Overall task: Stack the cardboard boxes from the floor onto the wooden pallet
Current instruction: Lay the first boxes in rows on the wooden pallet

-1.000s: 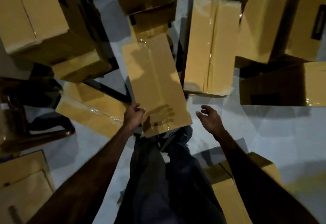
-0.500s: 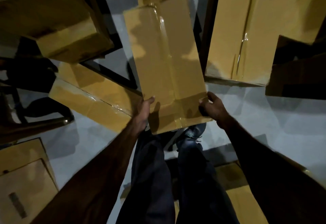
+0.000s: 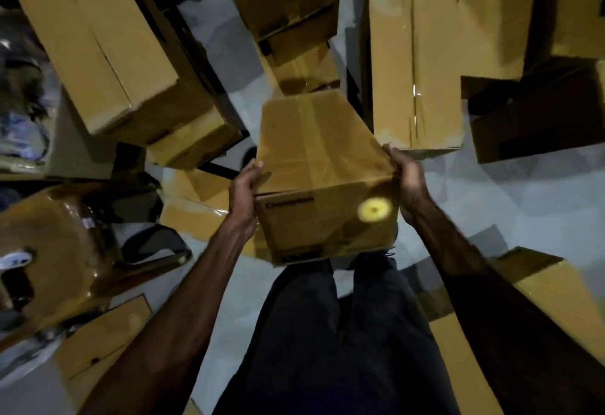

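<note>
A long taped cardboard box [image 3: 317, 153] is lifted off the floor in front of my legs, its near end face with a yellow round sticker turned toward me. My left hand [image 3: 244, 190] grips its left near edge, thumb on the top face. My right hand [image 3: 407, 182] grips the right near edge, fingers curled around the corner. More cardboard boxes lie on the grey floor all around: a large one [image 3: 98, 41] at upper left, a long one [image 3: 415, 64] at upper right. No pallet is in view.
A dark box [image 3: 537, 113] lies at the right and another box [image 3: 550, 297] near my right arm. A brown chair-like object [image 3: 55, 251] stands at the left, with flat cartons [image 3: 104, 339] below it. Bare grey floor [image 3: 491, 205] shows at right.
Both hands closed on the near end of the box and raised it off the floor toward me; its end face now shows. The view has risen.
</note>
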Demonstrator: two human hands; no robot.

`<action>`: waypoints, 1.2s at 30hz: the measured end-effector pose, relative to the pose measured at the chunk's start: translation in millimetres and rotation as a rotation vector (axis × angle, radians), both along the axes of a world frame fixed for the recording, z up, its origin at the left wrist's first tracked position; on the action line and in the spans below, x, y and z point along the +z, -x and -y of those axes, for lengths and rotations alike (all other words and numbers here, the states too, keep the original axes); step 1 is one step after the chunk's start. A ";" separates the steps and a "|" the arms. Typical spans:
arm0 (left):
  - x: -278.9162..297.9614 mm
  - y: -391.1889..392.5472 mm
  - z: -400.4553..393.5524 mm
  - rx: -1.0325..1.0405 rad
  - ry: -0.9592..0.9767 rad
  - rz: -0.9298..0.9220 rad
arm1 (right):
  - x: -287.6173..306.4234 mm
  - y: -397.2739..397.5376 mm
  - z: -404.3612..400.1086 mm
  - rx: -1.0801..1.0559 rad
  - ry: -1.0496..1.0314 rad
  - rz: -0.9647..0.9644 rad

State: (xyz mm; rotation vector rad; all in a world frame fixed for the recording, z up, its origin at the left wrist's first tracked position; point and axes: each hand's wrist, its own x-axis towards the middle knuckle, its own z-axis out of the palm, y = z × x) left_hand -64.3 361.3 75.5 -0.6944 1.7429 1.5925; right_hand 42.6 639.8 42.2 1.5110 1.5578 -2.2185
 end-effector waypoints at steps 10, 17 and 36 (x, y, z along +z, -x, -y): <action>162.9 -16.2 -14.0 -0.316 -0.208 -0.180 | 141.8 -79.4 45.7 -0.157 -0.100 -0.188; 240.6 -41.4 -30.6 -0.497 -0.268 -0.361 | 190.6 -137.4 77.2 -0.423 -0.172 -0.340; 306.2 -301.0 -39.0 -1.314 -0.594 -0.285 | 237.4 -448.7 272.1 -1.412 -0.391 -0.333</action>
